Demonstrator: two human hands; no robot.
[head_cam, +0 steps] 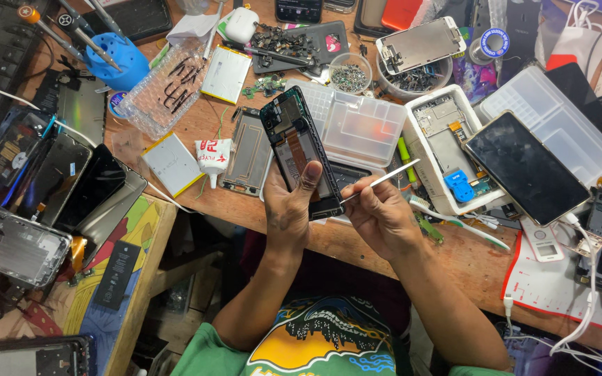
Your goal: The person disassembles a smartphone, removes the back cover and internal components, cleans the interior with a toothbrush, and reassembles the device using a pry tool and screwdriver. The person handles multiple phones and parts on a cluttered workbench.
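My left hand (288, 209) holds an opened phone frame (294, 139) upright over the wooden bench, thumb pressed on its inner side. The black frame shows circuit parts and a bare middle bay. My right hand (377, 216) pinches a thin white pry stick (384, 178) whose near end points at the lower edge of the phone frame. Both hands are close together near the bench's front edge.
A clear plastic parts box (357, 125) lies behind the phone. A white tray (430, 150) with a phone chassis and a dark-screened phone (527, 167) sit right. Flat batteries (172, 163), a glue tube (214, 154), a blue tool stand (116, 63) and several dismantled phones (15, 244) crowd the left.
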